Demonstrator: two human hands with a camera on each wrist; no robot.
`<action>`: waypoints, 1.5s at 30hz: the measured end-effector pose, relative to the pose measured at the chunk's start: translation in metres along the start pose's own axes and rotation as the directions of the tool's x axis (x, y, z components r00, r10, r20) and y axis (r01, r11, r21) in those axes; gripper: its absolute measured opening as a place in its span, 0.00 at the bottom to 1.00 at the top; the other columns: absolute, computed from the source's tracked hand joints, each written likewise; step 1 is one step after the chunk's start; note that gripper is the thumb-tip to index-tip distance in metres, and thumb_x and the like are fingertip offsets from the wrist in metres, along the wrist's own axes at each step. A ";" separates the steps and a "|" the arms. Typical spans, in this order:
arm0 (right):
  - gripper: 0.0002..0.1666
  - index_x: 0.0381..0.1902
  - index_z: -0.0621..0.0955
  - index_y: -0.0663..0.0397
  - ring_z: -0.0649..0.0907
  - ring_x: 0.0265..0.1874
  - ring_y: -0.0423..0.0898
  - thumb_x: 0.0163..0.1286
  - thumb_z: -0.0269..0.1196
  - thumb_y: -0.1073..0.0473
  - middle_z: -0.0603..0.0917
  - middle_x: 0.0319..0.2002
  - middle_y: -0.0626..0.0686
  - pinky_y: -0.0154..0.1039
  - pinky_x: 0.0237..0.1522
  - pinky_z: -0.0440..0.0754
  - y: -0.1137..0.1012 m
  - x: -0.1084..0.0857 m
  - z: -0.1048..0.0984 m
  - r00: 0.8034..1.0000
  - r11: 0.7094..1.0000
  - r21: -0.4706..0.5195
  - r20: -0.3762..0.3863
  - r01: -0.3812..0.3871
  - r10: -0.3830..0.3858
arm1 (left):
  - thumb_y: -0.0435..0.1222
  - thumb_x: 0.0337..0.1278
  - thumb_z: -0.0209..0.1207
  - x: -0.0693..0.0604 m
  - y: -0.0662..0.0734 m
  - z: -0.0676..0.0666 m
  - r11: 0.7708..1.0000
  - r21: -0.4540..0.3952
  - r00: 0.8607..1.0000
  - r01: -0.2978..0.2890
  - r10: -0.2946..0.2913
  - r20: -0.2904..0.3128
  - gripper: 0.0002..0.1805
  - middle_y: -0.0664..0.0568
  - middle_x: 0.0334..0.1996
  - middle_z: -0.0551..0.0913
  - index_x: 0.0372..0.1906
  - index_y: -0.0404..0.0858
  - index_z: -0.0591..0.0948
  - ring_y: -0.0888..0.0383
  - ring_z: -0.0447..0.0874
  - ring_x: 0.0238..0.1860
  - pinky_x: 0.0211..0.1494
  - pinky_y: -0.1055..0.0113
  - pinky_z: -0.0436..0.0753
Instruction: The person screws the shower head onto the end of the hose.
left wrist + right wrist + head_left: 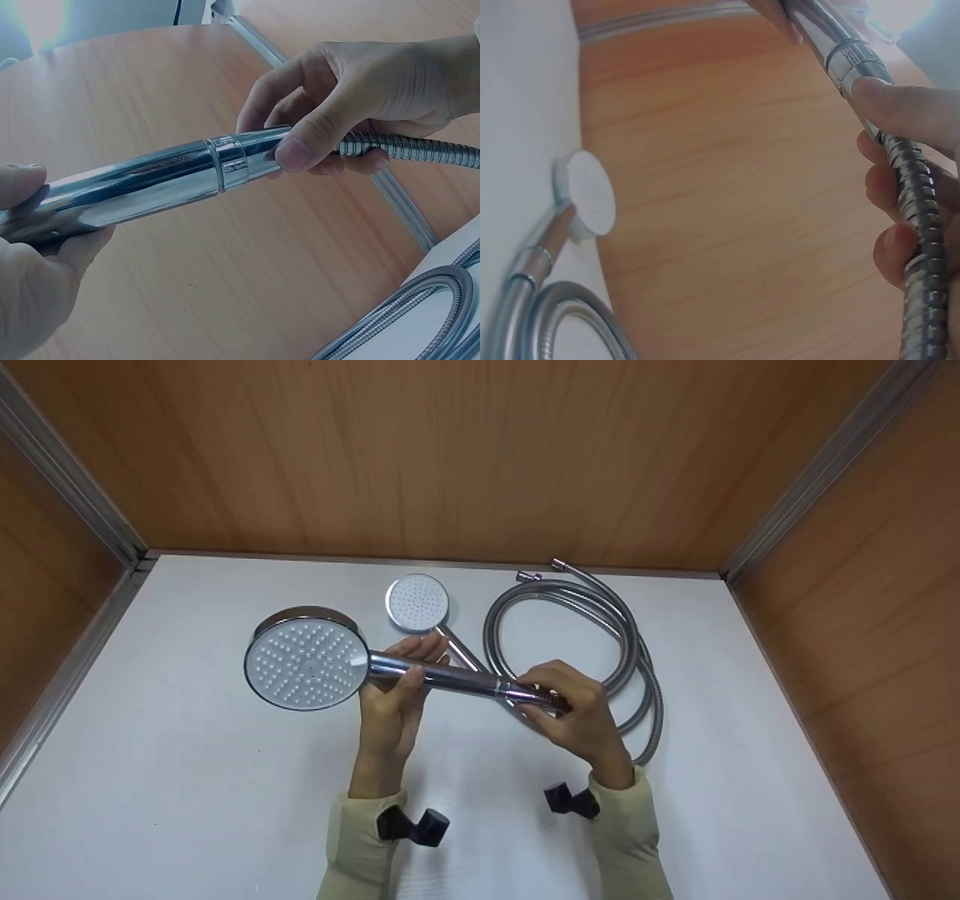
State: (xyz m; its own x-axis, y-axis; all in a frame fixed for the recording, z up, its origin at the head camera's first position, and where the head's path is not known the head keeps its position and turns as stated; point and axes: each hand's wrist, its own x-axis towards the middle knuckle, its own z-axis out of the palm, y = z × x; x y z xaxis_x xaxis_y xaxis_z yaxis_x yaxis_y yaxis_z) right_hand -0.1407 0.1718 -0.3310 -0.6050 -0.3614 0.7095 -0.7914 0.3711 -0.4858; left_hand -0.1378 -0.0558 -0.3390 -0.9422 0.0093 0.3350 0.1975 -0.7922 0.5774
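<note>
A large chrome shower head [307, 666] is held up over the table, its round nozzle face toward the head camera. My left hand [390, 712] grips its handle [142, 184], thumb on top and fingers beneath. At the handle's other end, my right hand [581, 712] pinches the chrome hose connector [262, 150] between thumb and fingers. The connector meets the handle in one line at a ringed collar [853, 64]. From it a ribbed metal shower hose [922, 255] runs under the right fingers. Whether the joint is threaded tight cannot be seen.
A smaller shower head [417, 602] with a white face lies behind the hands on the white table [187, 780]. Coiled metal hose [491, 622] lies right of it, with two chrome end fittings [529, 577] near the wooden back wall [450, 457]. Wooden panels also flank both sides.
</note>
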 end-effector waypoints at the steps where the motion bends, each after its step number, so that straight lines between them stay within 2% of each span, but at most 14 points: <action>1: 0.19 0.38 0.82 0.61 0.77 0.25 0.42 0.46 0.72 0.75 0.84 0.32 0.56 0.24 0.19 0.74 0.000 0.000 0.000 1.000 1.000 0.002 -0.001 0.005 -0.005 | 0.22 0.57 0.56 0.000 0.000 0.000 1.000 0.002 1.000 0.001 -0.001 -0.001 0.15 0.48 0.49 0.85 0.49 0.36 0.77 0.53 0.82 0.55 0.66 0.58 0.77; 10: 0.19 0.38 0.82 0.62 0.79 0.26 0.42 0.46 0.71 0.75 0.85 0.33 0.56 0.25 0.22 0.76 0.002 -0.002 0.001 1.000 1.000 0.016 0.004 0.011 -0.011 | 0.23 0.58 0.56 -0.001 0.000 -0.001 0.999 0.037 1.000 0.003 -0.003 -0.002 0.15 0.48 0.49 0.85 0.50 0.36 0.76 0.53 0.82 0.55 0.67 0.58 0.76; 16: 0.18 0.39 0.82 0.62 0.79 0.27 0.42 0.48 0.71 0.74 0.85 0.33 0.57 0.26 0.22 0.77 0.001 -0.001 0.001 1.000 1.000 0.027 0.005 0.011 -0.011 | 0.22 0.58 0.54 0.000 0.001 -0.002 1.000 0.021 1.000 0.006 -0.006 0.003 0.15 0.48 0.49 0.85 0.49 0.37 0.77 0.53 0.82 0.55 0.67 0.58 0.77; 23: 0.21 0.40 0.81 0.61 0.72 0.18 0.40 0.45 0.73 0.73 0.84 0.31 0.56 0.24 0.13 0.69 0.000 -0.001 0.001 1.000 1.000 0.013 0.015 0.009 -0.009 | 0.22 0.58 0.55 0.000 0.000 -0.003 1.000 0.006 1.000 0.010 -0.010 0.007 0.15 0.48 0.49 0.85 0.49 0.36 0.76 0.53 0.82 0.55 0.67 0.58 0.77; 35: 0.18 0.37 0.82 0.61 0.73 0.18 0.42 0.47 0.71 0.74 0.84 0.29 0.55 0.26 0.13 0.69 0.000 0.000 0.003 0.999 0.999 0.030 0.012 0.034 -0.034 | 0.21 0.58 0.54 0.000 0.000 -0.003 1.000 0.003 1.000 0.011 -0.011 0.020 0.16 0.47 0.49 0.85 0.49 0.36 0.77 0.53 0.82 0.55 0.67 0.58 0.76; 45: 0.18 0.39 0.82 0.61 0.70 0.15 0.40 0.47 0.71 0.73 0.83 0.27 0.55 0.23 0.11 0.67 0.001 -0.001 0.004 0.999 0.999 0.022 0.015 0.037 -0.037 | 0.21 0.57 0.54 -0.001 0.000 -0.003 1.000 0.007 1.000 0.013 -0.013 -0.009 0.15 0.47 0.48 0.85 0.49 0.35 0.75 0.53 0.82 0.54 0.67 0.58 0.77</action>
State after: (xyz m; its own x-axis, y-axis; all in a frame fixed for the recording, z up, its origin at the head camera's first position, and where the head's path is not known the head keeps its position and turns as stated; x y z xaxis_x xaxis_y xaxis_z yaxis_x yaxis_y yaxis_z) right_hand -0.1408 0.1694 -0.3338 -0.5764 -0.3874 0.7195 -0.8149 0.3386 -0.4705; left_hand -0.1375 -0.0579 -0.3420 -0.9471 0.0135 0.3206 0.1873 -0.7881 0.5864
